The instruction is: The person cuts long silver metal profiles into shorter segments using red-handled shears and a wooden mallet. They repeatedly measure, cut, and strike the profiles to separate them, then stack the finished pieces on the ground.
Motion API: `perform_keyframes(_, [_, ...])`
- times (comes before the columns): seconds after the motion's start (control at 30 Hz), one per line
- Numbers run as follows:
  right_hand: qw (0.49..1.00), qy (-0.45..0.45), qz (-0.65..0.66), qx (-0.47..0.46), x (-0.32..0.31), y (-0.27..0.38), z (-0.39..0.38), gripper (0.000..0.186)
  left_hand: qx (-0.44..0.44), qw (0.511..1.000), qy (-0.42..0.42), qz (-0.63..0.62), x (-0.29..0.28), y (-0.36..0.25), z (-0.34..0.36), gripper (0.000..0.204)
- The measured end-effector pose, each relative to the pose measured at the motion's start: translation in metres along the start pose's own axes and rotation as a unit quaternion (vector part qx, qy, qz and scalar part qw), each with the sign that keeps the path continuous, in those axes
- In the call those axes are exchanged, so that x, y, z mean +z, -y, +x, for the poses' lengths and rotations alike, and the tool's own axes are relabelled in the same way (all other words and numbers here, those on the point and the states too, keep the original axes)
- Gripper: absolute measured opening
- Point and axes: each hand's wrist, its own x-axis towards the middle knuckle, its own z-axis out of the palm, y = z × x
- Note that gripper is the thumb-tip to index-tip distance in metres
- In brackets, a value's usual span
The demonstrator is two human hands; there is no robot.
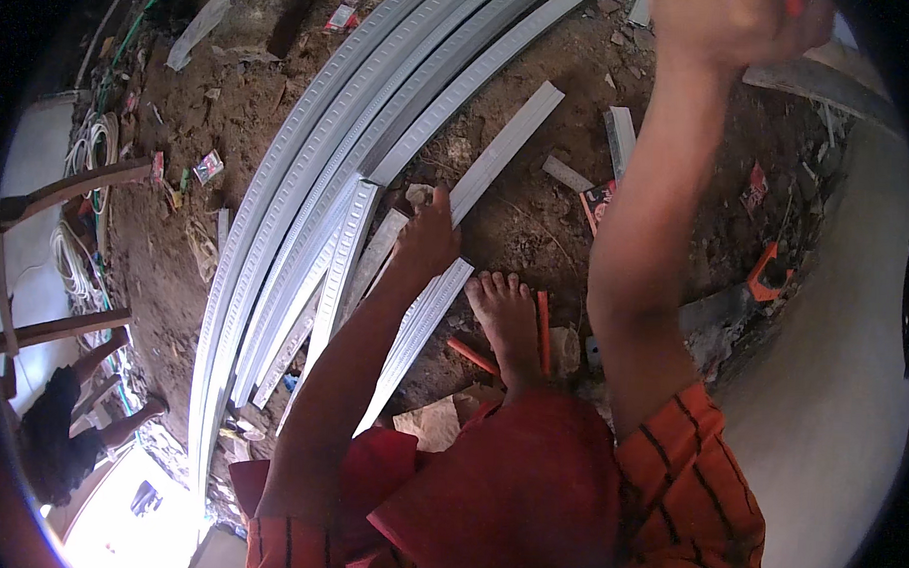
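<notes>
My left hand (428, 235) is closed on a grey metal channel (504, 151) lying low over the ground, one finger pointing away from me. Part of the channel is hidden beneath the hand. Close beside it are the cut end of a ribbed metal channel (355, 205) and a shorter ribbed piece (423, 328). My right hand (739, 24) is raised at the upper right with its fingers wrapped into a fist. A bit of red shows at its edge, but the picture's rim cuts off whatever it holds.
Long metal channels (320, 109) run along my left. My bare foot (504, 306) rests between two red bars (472, 356). An orange handle (770, 273) lies near the pale wall (821, 397). Short metal offcuts (620, 138) lie on the dirt. Another person's legs (95, 397) show at far left.
</notes>
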Motion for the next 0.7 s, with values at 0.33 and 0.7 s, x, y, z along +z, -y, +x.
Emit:
perform_keyframes(0.33, [0.99,-0.005,0.129,0.052,0.021,-0.017,-0.024,0.011,-0.006,1.0,-0.006,0.021,-0.023,-0.026,0.033,0.061])
perform_keyframes(0.7, [0.979,0.026,-0.123,0.16,-0.054,-0.097,-0.134,0.017,0.008,0.999,0.021,0.039,-0.008,-0.031,0.051,0.071])
